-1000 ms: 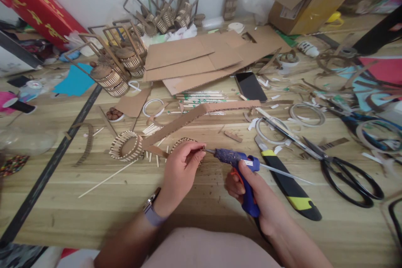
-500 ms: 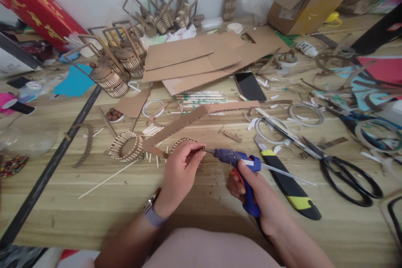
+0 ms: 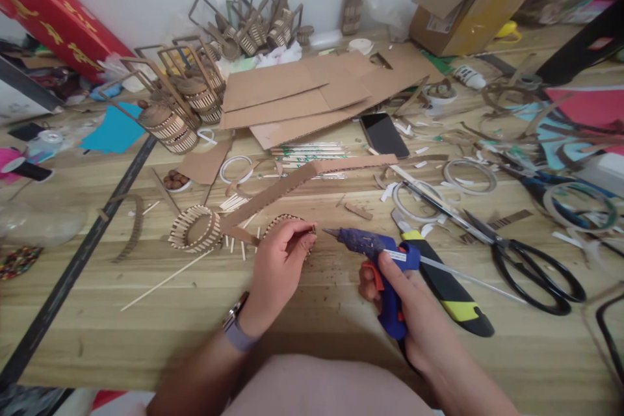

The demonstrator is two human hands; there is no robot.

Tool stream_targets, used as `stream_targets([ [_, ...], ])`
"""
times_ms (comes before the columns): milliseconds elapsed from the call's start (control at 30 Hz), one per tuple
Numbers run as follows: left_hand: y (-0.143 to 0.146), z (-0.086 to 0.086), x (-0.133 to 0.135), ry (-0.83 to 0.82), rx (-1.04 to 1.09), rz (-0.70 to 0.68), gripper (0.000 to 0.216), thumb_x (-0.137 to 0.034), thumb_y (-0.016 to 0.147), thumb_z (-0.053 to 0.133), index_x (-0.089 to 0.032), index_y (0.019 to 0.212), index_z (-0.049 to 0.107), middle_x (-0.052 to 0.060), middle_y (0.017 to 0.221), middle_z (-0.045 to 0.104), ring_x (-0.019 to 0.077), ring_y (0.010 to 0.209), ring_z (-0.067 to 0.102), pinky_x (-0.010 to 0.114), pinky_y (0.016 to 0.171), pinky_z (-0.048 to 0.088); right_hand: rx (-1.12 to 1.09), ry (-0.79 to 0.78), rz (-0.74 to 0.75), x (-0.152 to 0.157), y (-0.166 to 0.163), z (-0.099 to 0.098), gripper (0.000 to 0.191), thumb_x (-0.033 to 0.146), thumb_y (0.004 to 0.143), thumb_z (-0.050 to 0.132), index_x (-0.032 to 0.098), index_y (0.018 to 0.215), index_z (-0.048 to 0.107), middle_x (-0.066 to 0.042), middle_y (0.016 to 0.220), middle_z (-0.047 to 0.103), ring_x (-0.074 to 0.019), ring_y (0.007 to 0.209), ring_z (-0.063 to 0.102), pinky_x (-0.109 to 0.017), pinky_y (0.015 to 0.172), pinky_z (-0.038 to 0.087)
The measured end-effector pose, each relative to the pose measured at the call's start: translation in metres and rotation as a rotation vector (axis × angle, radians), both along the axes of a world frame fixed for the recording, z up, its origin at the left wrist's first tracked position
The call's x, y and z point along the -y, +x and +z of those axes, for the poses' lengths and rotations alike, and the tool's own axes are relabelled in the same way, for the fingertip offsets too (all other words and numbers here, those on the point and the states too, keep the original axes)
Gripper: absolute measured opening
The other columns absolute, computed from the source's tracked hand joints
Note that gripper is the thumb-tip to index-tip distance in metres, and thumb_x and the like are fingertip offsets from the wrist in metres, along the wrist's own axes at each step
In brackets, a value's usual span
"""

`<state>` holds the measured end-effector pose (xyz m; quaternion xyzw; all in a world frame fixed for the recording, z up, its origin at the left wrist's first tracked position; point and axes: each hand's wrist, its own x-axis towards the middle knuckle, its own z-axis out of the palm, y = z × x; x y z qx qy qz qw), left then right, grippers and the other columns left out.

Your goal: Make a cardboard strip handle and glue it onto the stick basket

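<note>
My right hand (image 3: 402, 292) is closed round the grip of a blue hot glue gun (image 3: 363, 242), with a clear glue stick (image 3: 472, 278) poking out of its back. The nozzle points left, a short way from my left fingertips. My left hand (image 3: 283, 257) pinches the edge of a cardboard ring (image 3: 285, 218) edged with small sticks, most of it hidden behind the hand. Left of it stands a finished-looking ring (image 3: 195, 229) of cardboard faced with pale sticks. A long cardboard strip (image 3: 277, 194) and loose short sticks (image 3: 238, 244) lie just beyond my left hand.
Right of the glue gun lie a utility knife (image 3: 453, 292), black scissors (image 3: 531, 273) and tape rolls (image 3: 470, 175). Behind are cardboard sheets (image 3: 292, 91), a phone (image 3: 384, 134) and several small stick-covered baskets (image 3: 168, 123). A cardboard box (image 3: 448, 19) stands at the back right.
The glue gun in my right hand has drawn back to the right, its nozzle leaving the ring's edge. My left hand keeps its pinch in nearly the same place.
</note>
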<state>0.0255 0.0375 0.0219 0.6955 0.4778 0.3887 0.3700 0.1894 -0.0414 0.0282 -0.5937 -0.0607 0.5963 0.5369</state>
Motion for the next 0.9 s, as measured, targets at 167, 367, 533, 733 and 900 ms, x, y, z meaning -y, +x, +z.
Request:
stream_targets([
  [167,-0.0002,0.0005,-0.0004,0.014,-0.011,-0.001,0.012,-0.017,0.089,0.06,-0.021,0.095,0.07,0.001,0.096,0.072,0.014,0.089,0.066,0.022,0.08,0.051,-0.076,0.003,0.024,-0.0005,-0.0028,-0.0015,0.053,0.064,0.048,0.084,0.019,0.062,0.059,0.002,0.059,0.056,-0.008,0.051,0.047,-0.02,0.048,0.037],
  [367,0.0007,0.0008,-0.0015,0.014,-0.008,-0.01,0.013,-0.017,0.089,0.06,-0.021,0.095,0.07,0.002,0.096,0.072,0.0142,0.09,0.066,0.022,0.08,0.051,-0.1,0.038,0.037,0.0003,-0.0032,-0.0058,0.05,0.063,0.053,0.083,0.02,0.063,0.06,0.002,0.06,0.056,-0.0079,0.052,0.046,-0.02,0.05,0.036],
  [533,0.0006,0.0006,-0.0018,0.011,-0.011,-0.003,0.013,-0.016,0.088,0.06,-0.021,0.095,0.07,0.001,0.096,0.072,0.0145,0.09,0.066,0.023,0.081,0.052,-0.1,0.05,0.048,0.0007,-0.0038,-0.0059,0.051,0.063,0.055,0.082,0.02,0.061,0.058,0.002,0.057,0.054,-0.0081,0.051,0.043,-0.021,0.05,0.034],
  [733,-0.0003,0.0005,-0.0014,0.02,-0.013,-0.001,0.013,-0.016,0.088,0.06,-0.021,0.095,0.07,0.002,0.097,0.072,0.015,0.091,0.066,0.024,0.082,0.052,-0.104,0.063,0.079,-0.0011,-0.0039,-0.0048,0.053,0.065,0.055,0.081,0.019,0.058,0.056,0.003,0.054,0.048,-0.0076,0.051,0.041,-0.021,0.048,0.031],
  [900,-0.0008,0.0007,-0.0009,0.017,-0.013,-0.005,0.013,-0.016,0.088,0.06,-0.021,0.095,0.07,0.002,0.097,0.072,0.015,0.091,0.066,0.024,0.082,0.051,-0.118,0.089,0.077,-0.0005,-0.0043,-0.0068,0.053,0.065,0.058,0.08,0.019,0.058,0.052,0.004,0.054,0.046,-0.0079,0.051,0.039,-0.021,0.049,0.031],
])
